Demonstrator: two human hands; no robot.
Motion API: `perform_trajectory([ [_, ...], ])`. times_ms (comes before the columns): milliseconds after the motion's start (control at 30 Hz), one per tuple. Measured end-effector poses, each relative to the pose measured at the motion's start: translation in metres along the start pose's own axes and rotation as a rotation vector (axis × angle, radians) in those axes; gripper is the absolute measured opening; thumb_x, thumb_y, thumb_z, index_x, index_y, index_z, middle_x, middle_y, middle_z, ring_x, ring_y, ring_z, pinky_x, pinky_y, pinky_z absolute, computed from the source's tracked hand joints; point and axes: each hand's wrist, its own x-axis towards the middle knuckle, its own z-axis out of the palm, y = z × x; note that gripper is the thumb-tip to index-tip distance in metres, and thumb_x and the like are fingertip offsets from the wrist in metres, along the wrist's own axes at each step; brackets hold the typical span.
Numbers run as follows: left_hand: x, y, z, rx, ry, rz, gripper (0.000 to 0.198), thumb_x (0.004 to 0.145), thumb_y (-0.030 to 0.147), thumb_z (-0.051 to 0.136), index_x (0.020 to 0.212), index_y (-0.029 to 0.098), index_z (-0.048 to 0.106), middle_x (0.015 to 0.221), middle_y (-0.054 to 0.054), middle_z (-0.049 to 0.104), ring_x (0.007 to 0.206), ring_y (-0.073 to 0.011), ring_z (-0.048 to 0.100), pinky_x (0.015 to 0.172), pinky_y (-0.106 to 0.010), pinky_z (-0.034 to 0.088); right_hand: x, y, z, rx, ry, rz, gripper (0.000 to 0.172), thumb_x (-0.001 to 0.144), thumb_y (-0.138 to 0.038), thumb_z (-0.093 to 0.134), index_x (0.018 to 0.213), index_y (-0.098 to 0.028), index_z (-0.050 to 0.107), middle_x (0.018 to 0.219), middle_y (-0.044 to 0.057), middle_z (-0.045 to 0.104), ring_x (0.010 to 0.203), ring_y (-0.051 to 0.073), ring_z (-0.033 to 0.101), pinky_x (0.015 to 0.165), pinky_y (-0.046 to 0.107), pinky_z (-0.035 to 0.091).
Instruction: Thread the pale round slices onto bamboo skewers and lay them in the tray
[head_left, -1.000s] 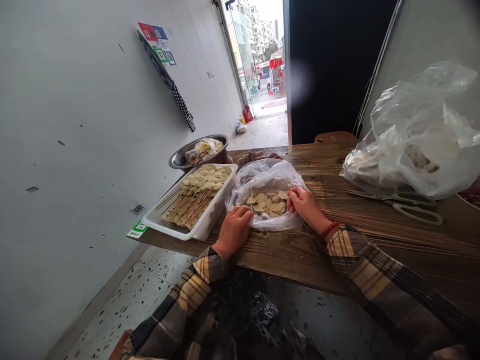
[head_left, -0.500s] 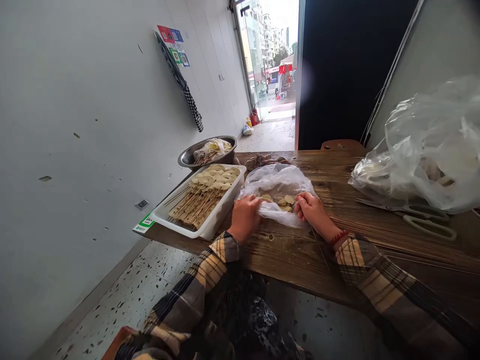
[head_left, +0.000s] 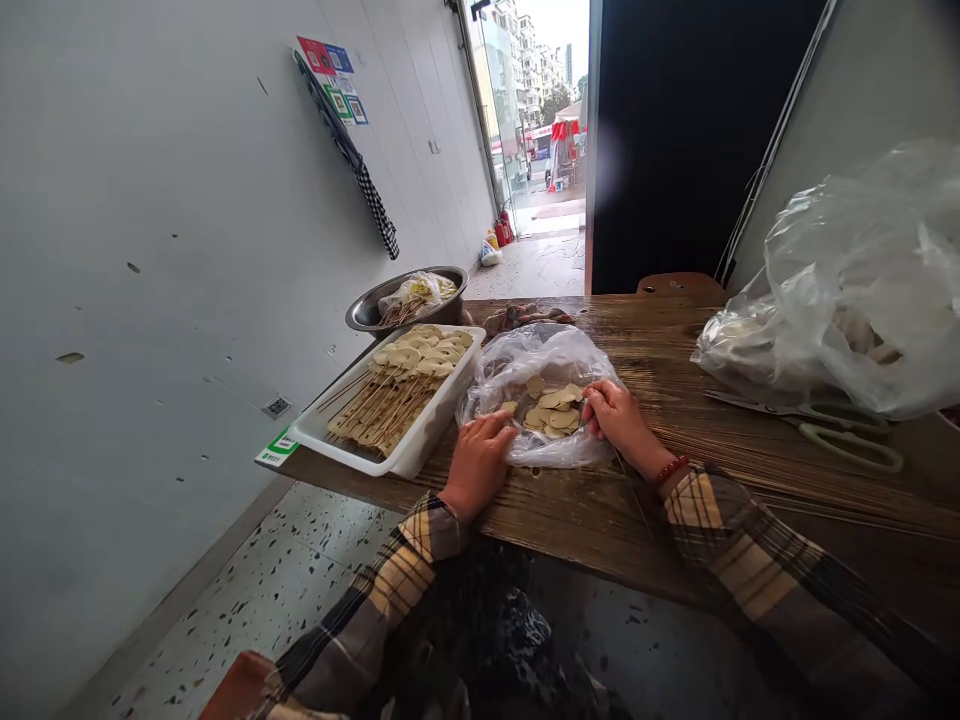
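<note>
A clear plastic bag [head_left: 517,352] lies spread open on the wooden table, with several thin pale round slices [head_left: 555,412], like potato slices, inside. My left hand [head_left: 478,462] rests on the bag's near left edge, its fingers stretched out towards a slice there. At the right side of the bag, my right hand [head_left: 616,422] is closed, thumb and fingers pinched at the bag's edge by the slices. Its fingertips are partly hidden. Left of the bag, a white tray [head_left: 409,462] holds rows of skewered slices [head_left: 405,375] on thin sticks.
Behind the tray stands a metal bowl [head_left: 360,318] with bagged skewers. Scissors [head_left: 851,445] with pale green handles and a large clear plastic bag [head_left: 832,300] lie at the right. Thin sticks lie along the table's [head_left: 570,515] right part. A white wall [head_left: 150,300] runs along the left.
The bag's near edge has been drawn back, so more slices show. My left hand has moved slightly nearer and its fingers have straightened. My right hand stays at the bag's right side.
</note>
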Motion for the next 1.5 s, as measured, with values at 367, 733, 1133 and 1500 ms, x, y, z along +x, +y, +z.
perform_trajectory([
  [367,0.008,-0.015,-0.010,-0.139,-0.175,0.185,0.038,0.086,0.002,0.041,0.104,0.020,0.069,0.120,-0.004,0.070,0.117,-0.0232,0.060,0.100,-0.042,0.044,-0.003,-0.010,-0.013,-0.474,0.026,-0.303,0.018,0.089,-0.030,0.044,0.082,-0.021,0.058,0.072,0.005,0.069,0.065,0.020,0.063,0.065,0.030,0.045],
  [733,0.023,-0.017,-0.052,-0.501,-0.133,0.147,0.036,0.086,0.028,0.062,0.120,0.015,0.065,0.123,-0.012,0.067,0.116,-0.0232,0.061,0.103,-0.038,0.046,-0.007,-0.013,-0.012,-0.869,-0.095,-0.290,0.019,0.094,-0.027,0.047,0.087,-0.020,0.063,0.078,0.012,0.071,0.071,0.026,0.066,0.061,0.032,0.039],
  [1133,0.067,0.023,0.018,-0.137,-0.162,0.034,0.052,0.069,0.037,0.078,0.115,0.016,0.065,0.123,-0.016,0.060,0.113,-0.0318,0.056,0.099,-0.046,0.045,-0.007,-0.011,-0.009,-0.633,-0.177,-0.198,0.017,0.093,-0.024,0.045,0.082,-0.022,0.058,0.056,0.001,0.065,0.047,0.016,0.056,0.057,0.028,0.041],
  [1500,0.093,0.003,0.024,-0.283,-0.163,0.114,0.018,0.084,0.024,0.060,0.097,0.018,0.072,0.101,-0.009,0.069,0.098,-0.0217,0.062,0.093,-0.035,0.046,-0.004,-0.011,-0.011,-0.463,-0.164,-0.168,0.020,0.092,-0.021,0.046,0.073,-0.023,0.053,0.053,-0.002,0.065,0.040,0.015,0.056,0.057,0.030,0.044],
])
